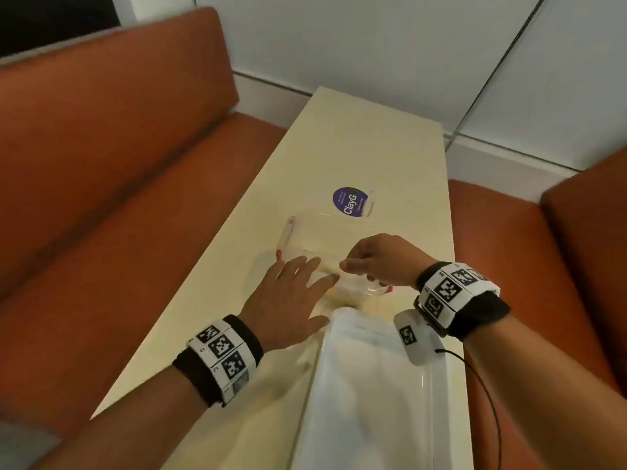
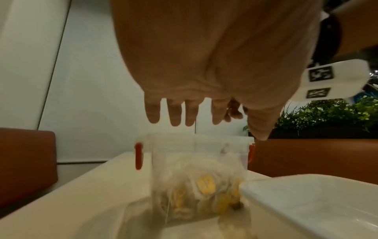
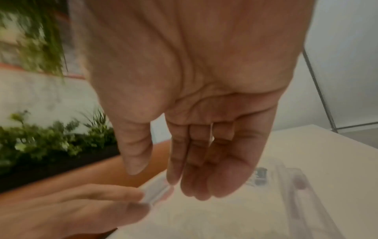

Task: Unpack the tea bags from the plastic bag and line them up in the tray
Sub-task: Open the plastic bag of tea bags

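Observation:
A clear plastic zip bag (image 1: pixel 315 239) with red zip ends lies across the cream table (image 1: pixel 356 147). It holds several tea bags (image 2: pixel 206 184) with yellow tags, bunched at its near end. The white tray (image 1: pixel 373 385) sits just in front of it, at the table's near edge. My left hand (image 1: pixel 327 298) hovers flat over the bag with its fingers spread. My right hand (image 1: pixel 349 266) hangs over the bag's right side with its fingers loosely bent. In the right wrist view, nothing sits between its thumb and fingers (image 3: pixel 174 161). The views are blurred.
A purple round sticker (image 1: pixel 350 202) marks the bag's far end. Orange sofa seats (image 1: pixel 118 198) flank the narrow table on both sides, and a white wall stands behind. Green plants (image 2: pixel 327 113) grow in a dark planter to the right.

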